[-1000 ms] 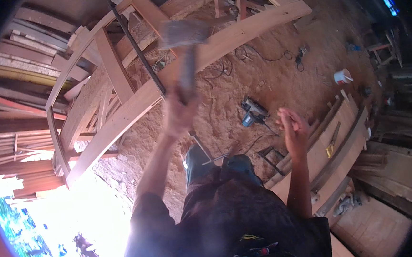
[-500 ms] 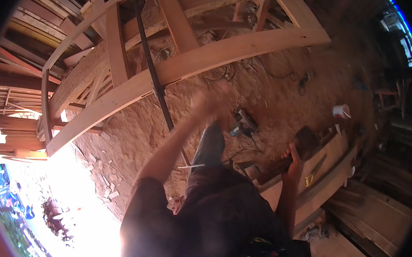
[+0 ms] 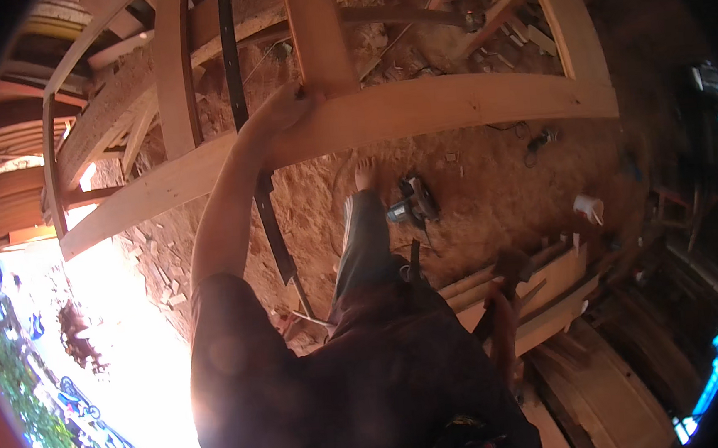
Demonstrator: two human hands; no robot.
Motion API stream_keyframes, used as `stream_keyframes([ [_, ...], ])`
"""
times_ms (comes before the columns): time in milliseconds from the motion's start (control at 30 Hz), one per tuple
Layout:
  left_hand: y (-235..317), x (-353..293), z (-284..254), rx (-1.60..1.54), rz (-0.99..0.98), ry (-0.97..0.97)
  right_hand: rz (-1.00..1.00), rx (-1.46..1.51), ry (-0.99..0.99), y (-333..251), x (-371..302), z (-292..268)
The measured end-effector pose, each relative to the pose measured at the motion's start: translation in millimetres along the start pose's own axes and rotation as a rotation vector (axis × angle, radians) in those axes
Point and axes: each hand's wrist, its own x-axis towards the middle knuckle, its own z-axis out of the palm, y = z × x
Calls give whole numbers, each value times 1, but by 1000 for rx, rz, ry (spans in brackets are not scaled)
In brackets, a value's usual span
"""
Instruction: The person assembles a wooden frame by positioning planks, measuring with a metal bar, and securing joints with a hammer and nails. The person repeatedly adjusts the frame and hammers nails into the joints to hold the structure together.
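Observation:
A large wooden frame (image 3: 450,103) of rails and crosspieces stretches across the upper part of the view. My left hand (image 3: 284,111) is on its near rail beside a crosspiece, with the fingers curled over the wood. A long dark bar clamp (image 3: 271,234) runs across the frame just left of that hand, with its T-shaped handle hanging near my waist. At my right side, my right hand (image 3: 500,304) is closed around a mallet (image 3: 512,265) with a dark, blocky head. Shadow hides part of its handle.
A corded power saw (image 3: 413,205) lies on the dusty ground beyond my foot (image 3: 365,174). Farther right are a smaller corded tool (image 3: 541,140) and a white bucket (image 3: 588,208). Planks (image 3: 550,281) stand at my right; stacked timber (image 3: 7,186) is at the far left.
My left hand has moved forward and left onto the frame's rail. My right hand has drawn the mallet back closer to me. The view has shifted, and the frame appears nearer.

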Motion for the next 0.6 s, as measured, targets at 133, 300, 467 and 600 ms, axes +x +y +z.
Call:
stream_keyframes([
  [133,-10,0,9,-106,70,-31,-157,-316,-75,-42,37,17],
  [300,48,-6,-10,-359,-280,78,-917,-635,-95,-135,49,72],
  [467,36,22,4,-388,-401,53,-1169,-763,-646,-200,80,148],
  [600,6,41,30,-328,-419,201,-1238,-690,-717,-245,58,217],
])
